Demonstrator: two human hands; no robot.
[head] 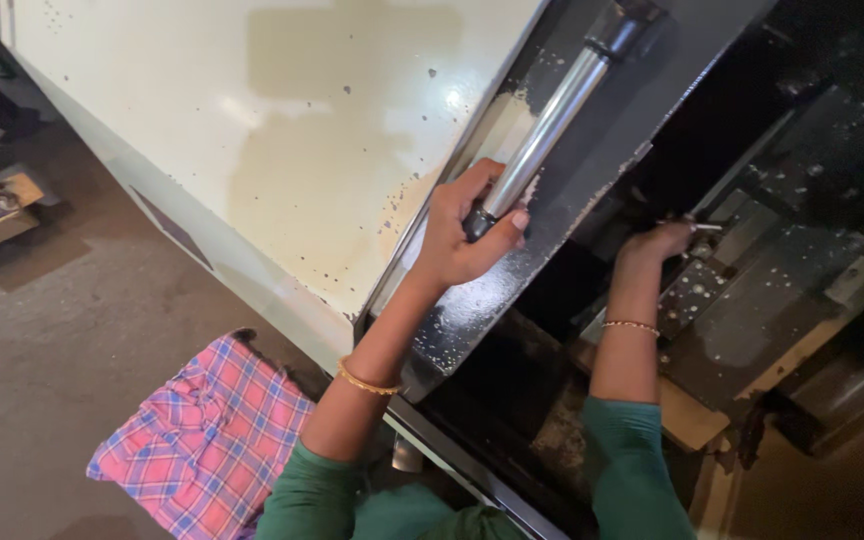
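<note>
Left hand [467,235]: clenched round steel door handle [552,120], its lower end; rigid, smooth, probably slippery.
Right hand [657,243]: at 3 o'clock, pinching thin metal pin [704,226] inside the machine.
Door [282,140]: likely heavy.

My sleeves [624,470] were green, and a thin gold bangle [370,382] circled each wrist. The handle [548,125] under my left hand [460,232] was shiny silver with a black end. The door panel [282,130] was cream, chipped with dark specks, its frame [592,170] grey. The cloth [204,440] was pink-and-blue plaid.
</note>
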